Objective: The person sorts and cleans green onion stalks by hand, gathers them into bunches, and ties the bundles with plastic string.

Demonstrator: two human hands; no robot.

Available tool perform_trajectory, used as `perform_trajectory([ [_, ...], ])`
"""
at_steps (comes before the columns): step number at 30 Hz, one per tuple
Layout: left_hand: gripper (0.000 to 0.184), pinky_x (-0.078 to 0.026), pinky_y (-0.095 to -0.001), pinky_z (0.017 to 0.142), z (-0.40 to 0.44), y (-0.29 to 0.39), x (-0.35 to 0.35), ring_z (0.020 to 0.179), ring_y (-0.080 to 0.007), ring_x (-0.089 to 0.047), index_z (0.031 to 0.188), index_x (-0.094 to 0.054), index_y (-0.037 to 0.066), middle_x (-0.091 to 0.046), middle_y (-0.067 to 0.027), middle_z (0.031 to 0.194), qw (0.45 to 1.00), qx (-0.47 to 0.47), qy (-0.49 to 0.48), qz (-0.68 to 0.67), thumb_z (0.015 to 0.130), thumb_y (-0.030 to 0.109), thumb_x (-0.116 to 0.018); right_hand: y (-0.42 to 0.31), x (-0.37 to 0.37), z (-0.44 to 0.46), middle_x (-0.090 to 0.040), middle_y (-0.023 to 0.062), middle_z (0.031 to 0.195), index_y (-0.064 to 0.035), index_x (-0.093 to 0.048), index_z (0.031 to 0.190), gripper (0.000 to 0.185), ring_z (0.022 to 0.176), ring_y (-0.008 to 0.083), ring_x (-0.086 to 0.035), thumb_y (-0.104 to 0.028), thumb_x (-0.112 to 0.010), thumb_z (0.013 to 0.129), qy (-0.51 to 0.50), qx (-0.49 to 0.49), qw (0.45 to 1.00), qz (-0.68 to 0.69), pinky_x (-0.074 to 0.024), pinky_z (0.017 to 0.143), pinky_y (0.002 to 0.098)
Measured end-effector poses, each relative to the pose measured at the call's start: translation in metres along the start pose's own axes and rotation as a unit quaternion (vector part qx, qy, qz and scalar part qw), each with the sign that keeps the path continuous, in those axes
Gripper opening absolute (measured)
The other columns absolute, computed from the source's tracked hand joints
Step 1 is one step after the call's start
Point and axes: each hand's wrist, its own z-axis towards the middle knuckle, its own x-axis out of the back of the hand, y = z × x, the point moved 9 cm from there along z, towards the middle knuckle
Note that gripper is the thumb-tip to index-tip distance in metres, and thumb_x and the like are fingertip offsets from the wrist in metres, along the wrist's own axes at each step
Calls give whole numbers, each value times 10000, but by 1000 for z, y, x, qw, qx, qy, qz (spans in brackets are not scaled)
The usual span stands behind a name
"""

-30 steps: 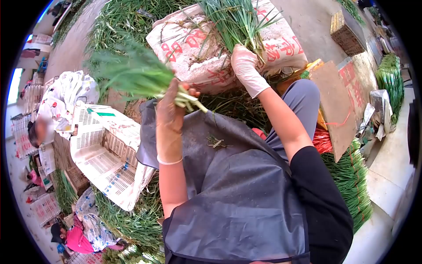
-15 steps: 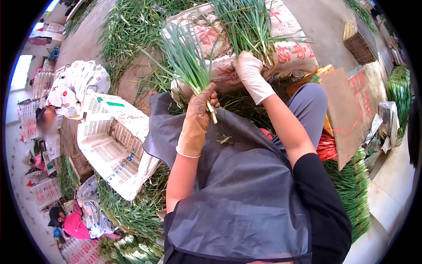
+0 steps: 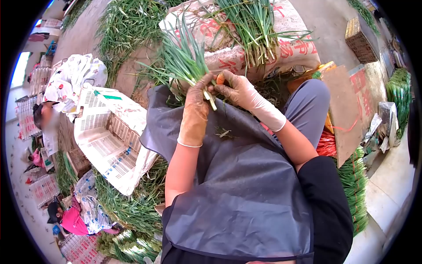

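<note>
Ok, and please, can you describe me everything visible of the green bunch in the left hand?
The green bunch has long, thin leaves, fanning loosely away from the person. They narrow into pale stems, whose ends poke out beyond the gloved left hand, above the dark apron. That hand grips the stems; the gloved right hand is close beside them, contact unclear. Fingers hide part of the stems.

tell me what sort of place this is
Probably a vegetable packing or sorting shed: tied bundles of green stalks are stacked up, loose leaves lie heaped on the floor, and there is a slatted plastic crate.
</note>
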Motion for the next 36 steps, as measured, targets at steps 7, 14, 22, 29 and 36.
perform_trajectory([
  [7, 129, -353, -217, 411, -6, 47, 14, 462, -92, -455, 828, -556, 36, -584, -54, 664, 992, -77, -15, -103, 808, 144, -625, 42, 27, -5, -595, 181, 763, -78, -540, 900, 181, 767, 339, -597, -225, -580, 803, -39, -38, 966, -254, -453, 680, 401],
  [14, 166, -391, -218, 455, -38, 87, 1, 528, -89, -493, 929, -578, 16, -605, -61, 739, 987, -147, -21, -63, 809, 121, -624, 3, 12, 16, -605, 38, 927, -8, -566, 1075, 295, 859, 118, -554, -233, -530, 887, -86, -91, 984, 125, -446, 773, 282],
  [22, 122, -403, -217, 490, -36, 72, 12, 532, -90, -483, 871, -564, -5, -535, -19, 627, 991, -129, 19, 35, 822, 100, -600, -58, -36, 18, -598, 170, 717, -54, -576, 880, 221, 666, 289, -605, -272, -548, 853, -34, 96, 957, -271, -466, 583, 358],
  [29, 91, -388, -221, 457, -37, 74, 1, 531, -85, -483, 840, -546, -6, -540, -43, 643, 982, -182, 32, 30, 798, 45, -609, -83, -4, -34, -538, 143, 568, -74, -527, 729, 195, 534, 326, -558, -233, -566, 835, 28, 114, 945, -305, -422, 460, 394],
  [36, 136, -429, -203, 498, -39, 141, 49, 567, -101, -513, 913, -566, -46, -573, -66, 721, 965, -249, 66, -55, 796, 9, -607, -15, 37, -59, -614, 161, 849, -43, -595, 928, 210, 804, 307, -606, -230, -553, 841, -54, -41, 924, -376, -471, 699, 390],
])
